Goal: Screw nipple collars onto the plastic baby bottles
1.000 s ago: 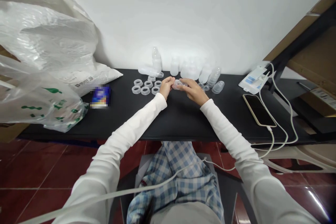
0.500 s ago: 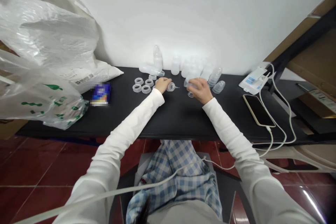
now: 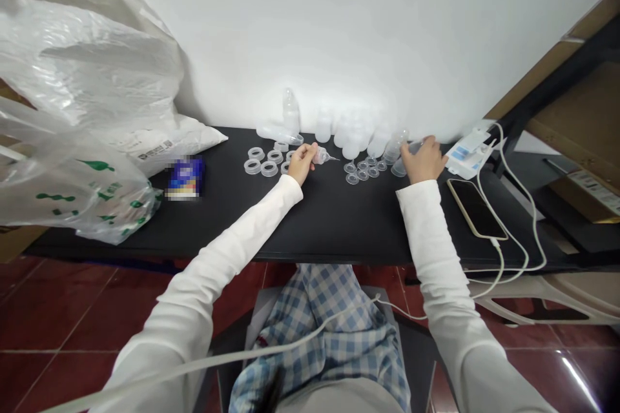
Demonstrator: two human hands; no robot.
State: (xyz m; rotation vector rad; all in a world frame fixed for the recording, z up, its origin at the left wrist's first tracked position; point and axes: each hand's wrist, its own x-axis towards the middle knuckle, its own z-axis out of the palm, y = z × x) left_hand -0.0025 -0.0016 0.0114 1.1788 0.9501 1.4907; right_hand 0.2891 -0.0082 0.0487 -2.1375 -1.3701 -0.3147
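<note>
My left hand (image 3: 303, 160) pinches a clear bottle collar with a teat (image 3: 321, 155) in it, its thin tip pointing right. Just left of that hand, several clear screw rings (image 3: 269, 168) lie on the black table. At the right, my right hand (image 3: 424, 158) has thumb and fingers around a clear dome cap (image 3: 414, 147), partly hidden by the hand. Beside it are a stack of clear caps (image 3: 396, 145) and another cap (image 3: 398, 168) under the thumb. Several small clear teats (image 3: 352, 178) lie between the hands, before a group of frosted bottles (image 3: 351, 142).
A clear bottle (image 3: 290, 110) stands by the wall, with another clear piece (image 3: 276, 134) lying before it. Plastic bags (image 3: 87, 77) and a blue packet (image 3: 185, 177) are at left. A phone (image 3: 476, 209), white cables (image 3: 526, 193) and a power strip (image 3: 469, 153) are at right.
My right hand has moved right, from over the small teats to the clear caps, uncovering the teats. My left hand stays nearly in place with the collar and teat.
</note>
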